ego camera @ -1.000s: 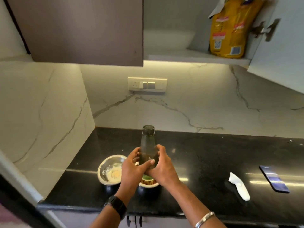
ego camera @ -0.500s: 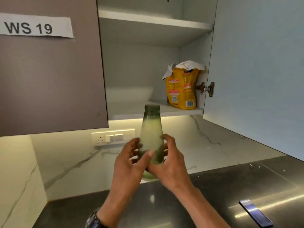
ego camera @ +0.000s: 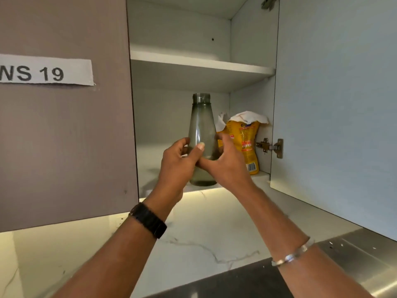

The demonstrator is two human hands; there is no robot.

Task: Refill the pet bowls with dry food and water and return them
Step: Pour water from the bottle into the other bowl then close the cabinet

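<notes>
Both hands, left hand (ego camera: 178, 166) and right hand (ego camera: 225, 166), clasp smooth conical smoky-glass bottle (ego camera: 202, 125), upright, uncapped.

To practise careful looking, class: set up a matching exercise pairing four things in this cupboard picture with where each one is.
Things:
1. bottle
2. yellow bag
3. watch
4. bangle

Places:
A. on the right wrist
B. held in both hands
C. on the left wrist
D. standing at the right end of the lower shelf

Pairs: 1-B, 2-D, 3-C, 4-A
</notes>
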